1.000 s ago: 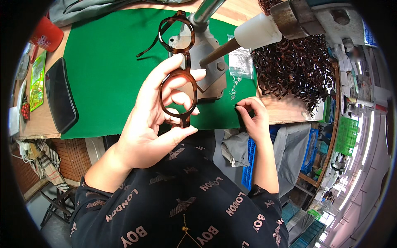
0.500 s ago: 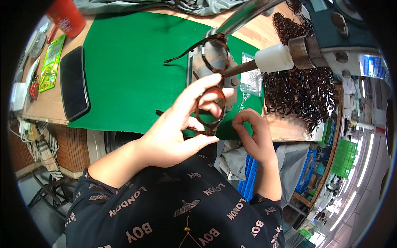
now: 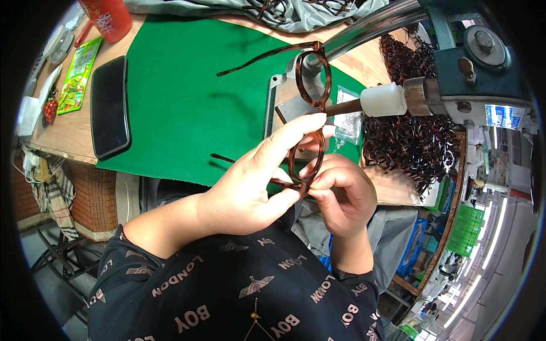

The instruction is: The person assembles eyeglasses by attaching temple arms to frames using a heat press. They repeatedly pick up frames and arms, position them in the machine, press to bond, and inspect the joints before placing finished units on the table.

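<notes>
My left hand grips a brown tortoiseshell eyeglass frame, held with one round rim above the other. Its thumb is at the lower corner and its fingers reach around the lower rim and bridge. One temple arm sticks out leftward from the top corner; the other passes behind my left hand. My right hand is closed in a pinch at the frame's lower corner, its fingertips touching there; anything tiny between them is hidden. Beside the bridge is the tip of a metal rod with a white sleeve.
The rod belongs to a dark green machine at right, above a metal block. A green mat covers the table. A small clear bag and a pile of brown glossy pieces lie right; a phone lies left.
My right hand has moved up and left, from beside the mat's edge to the frame's lower corner. The frame and left hand have shifted slightly right in the picture.
</notes>
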Demonstrator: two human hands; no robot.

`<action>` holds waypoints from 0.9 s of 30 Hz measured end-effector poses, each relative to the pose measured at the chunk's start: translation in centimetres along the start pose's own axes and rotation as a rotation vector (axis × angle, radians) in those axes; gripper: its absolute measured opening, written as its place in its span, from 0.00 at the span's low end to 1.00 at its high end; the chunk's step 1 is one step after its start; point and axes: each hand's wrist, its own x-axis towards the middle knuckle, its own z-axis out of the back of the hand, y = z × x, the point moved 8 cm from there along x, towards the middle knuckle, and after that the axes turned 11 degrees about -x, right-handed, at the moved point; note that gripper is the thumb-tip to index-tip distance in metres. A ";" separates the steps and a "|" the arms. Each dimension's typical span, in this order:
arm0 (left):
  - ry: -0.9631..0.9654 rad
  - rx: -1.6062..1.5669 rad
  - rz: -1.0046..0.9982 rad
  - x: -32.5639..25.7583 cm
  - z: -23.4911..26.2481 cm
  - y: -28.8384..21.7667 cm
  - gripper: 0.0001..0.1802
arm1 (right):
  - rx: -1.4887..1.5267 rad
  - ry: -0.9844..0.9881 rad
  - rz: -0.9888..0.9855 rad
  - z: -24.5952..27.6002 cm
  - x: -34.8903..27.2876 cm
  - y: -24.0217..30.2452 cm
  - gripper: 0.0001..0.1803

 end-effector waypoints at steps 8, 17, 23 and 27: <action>-0.019 -0.147 0.094 0.5 0.0 0.3 0.46 | 0.039 -0.016 -0.010 0.5 0.5 0.1 0.04; -0.017 -0.133 0.059 0.8 -0.1 -0.1 0.46 | -0.001 0.095 -0.029 0.9 1.6 0.9 0.05; -0.031 -0.152 0.066 0.9 -0.3 -0.2 0.47 | 0.047 0.102 -0.067 1.0 1.5 0.7 0.04; -0.018 -0.139 0.073 0.9 -0.3 -0.3 0.46 | 0.191 0.121 -0.184 0.7 1.1 -0.3 0.04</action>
